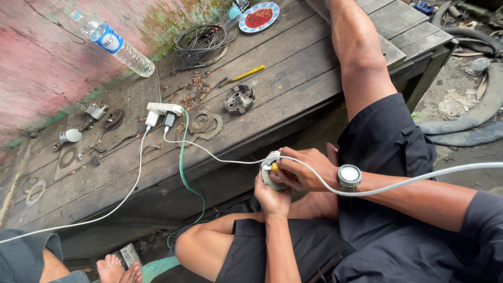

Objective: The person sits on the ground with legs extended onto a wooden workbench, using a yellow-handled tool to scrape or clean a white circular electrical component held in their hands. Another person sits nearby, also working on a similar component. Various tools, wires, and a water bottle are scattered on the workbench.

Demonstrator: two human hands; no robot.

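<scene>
My left hand (271,195) cups a small round whitish-grey metal part (268,170) from below, over my lap. Fingers of my right hand (305,167), which has a round grey watch (349,176) at the wrist, pinch a small yellow piece (274,166) against the top of that part. A white cable (220,159) runs from a plug on the bench, over my right hand and forearm, and off the right edge. I sit in black shorts with one bare leg (357,57) raised onto the bench.
The worn wooden bench (293,68) holds a white power strip (163,108) with plugs, a green cable (183,167), flat metal rings (205,124), a round metal hub (239,99), a yellow-handled tool (243,75), coiled wire (199,42), a water bottle (118,44) and a plate (259,17). Another person's foot (118,270) is lower left; old tyres (471,115) lie right.
</scene>
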